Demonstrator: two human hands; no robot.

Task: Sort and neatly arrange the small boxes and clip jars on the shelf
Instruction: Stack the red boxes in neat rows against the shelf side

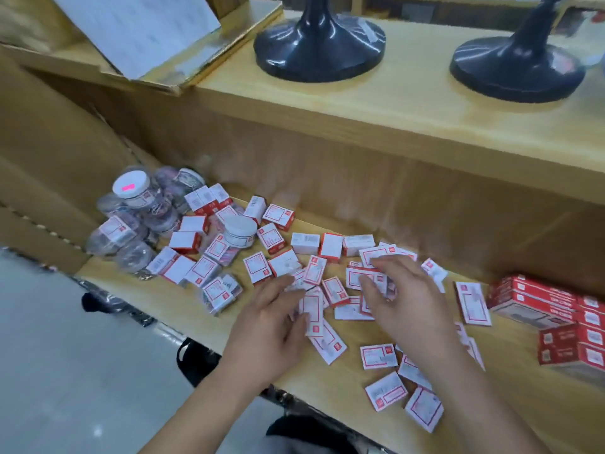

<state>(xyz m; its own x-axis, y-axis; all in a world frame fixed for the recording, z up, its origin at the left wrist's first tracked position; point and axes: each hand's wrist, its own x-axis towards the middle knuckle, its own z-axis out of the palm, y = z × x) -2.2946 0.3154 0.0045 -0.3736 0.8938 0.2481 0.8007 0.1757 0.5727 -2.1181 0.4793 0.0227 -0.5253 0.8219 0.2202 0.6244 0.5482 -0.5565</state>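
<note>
The left hand (pixel 271 329) and the right hand (pixel 406 303) are bare, with slim fingers. Each runs into a bare forearm (pixel 484 398), uncovered to the lower edge. Beneath them shows a dark blurred garment (pixel 304 434), its kind unclear.

The small boxes (pixel 378 356) are showing white faces with thin red rectangular outlines and a small red square in one corner, and some are turning solid red sides upward. At the far left the clip jars (pixel 154 211) are showing clear walls with white, red-framed labels and white lids (pixel 131 185), one lid carrying a bright pink mark (pixel 127 186). At the right the stacked cartons (pixel 530 299) are showing red with white print. The shelf (pixel 327 371) is showing pale yellow wood grain. On the upper board (pixel 360 103), in the same wood, two round stand bases (pixel 319 47) are gleaming glossy black. The cardboard box (pixel 39 126) at the left is showing tan brown, the sheet (pixel 140 31) above it white, and the floor (pixel 65 355) pale grey.
</note>
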